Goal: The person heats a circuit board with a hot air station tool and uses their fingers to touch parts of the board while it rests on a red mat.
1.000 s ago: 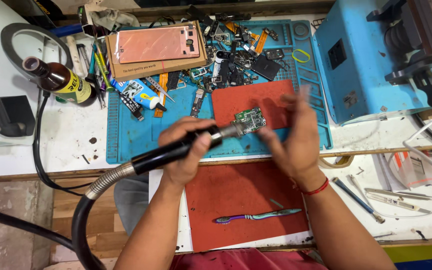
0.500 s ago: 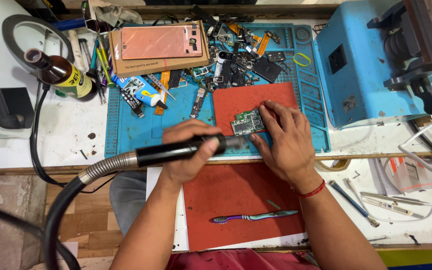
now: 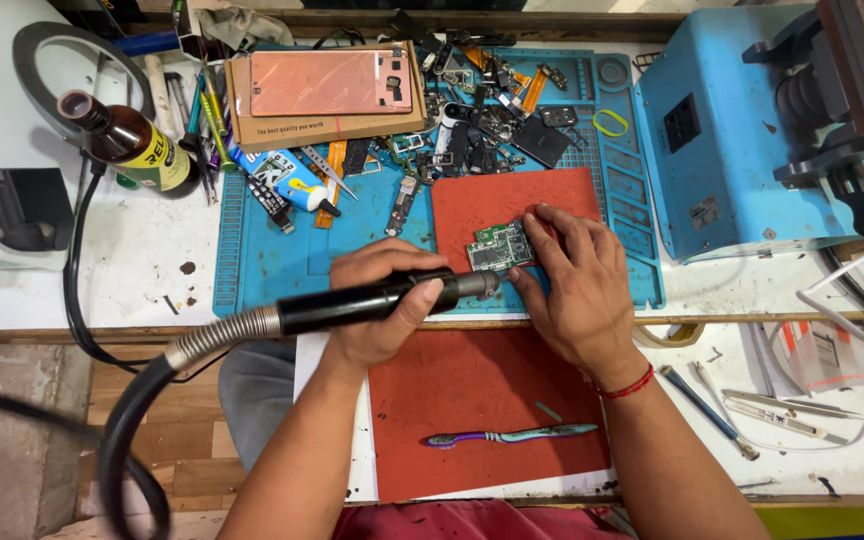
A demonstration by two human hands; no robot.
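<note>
Workbench [image 3: 132, 270] in white runs across the view, its front edge wooden, with a strip of wood floor and grey concrete below at the left. On the bench lies a blue work mat [image 3: 282, 265], and a red pad [image 3: 512, 205] sits on the mat's right half. A second, larger red pad [image 3: 482, 400] rests on a white board near the person's lap, with a purple and teal toothbrush [image 3: 512, 436] lying across its near part.

At the mat's far edge stands a flat brown cardboard box [image 3: 327, 125] with a line of dark print along its front face, and a pink phone back panel [image 3: 327, 82] lies on top of it. Just left of the box, a brown glass bottle [image 3: 127, 140] with a green and yellow label lies tilted on the bench. A small white and blue tube [image 3: 287, 175] rests on the mat below the box. A blue machine [image 3: 752, 140] fills the bench's far right corner. Loose phone parts [image 3: 482, 115] are heaped on the mat's far side.

The left hand [image 3: 382, 310] is wrapped closed around a black hot-air handle [image 3: 372, 298] with a ribbed hose; its nozzle points at a green circuit board [image 3: 500, 246] on the small red pad. The right hand [image 3: 572, 285] is half open, fingertips pressing the board's right edge.
</note>
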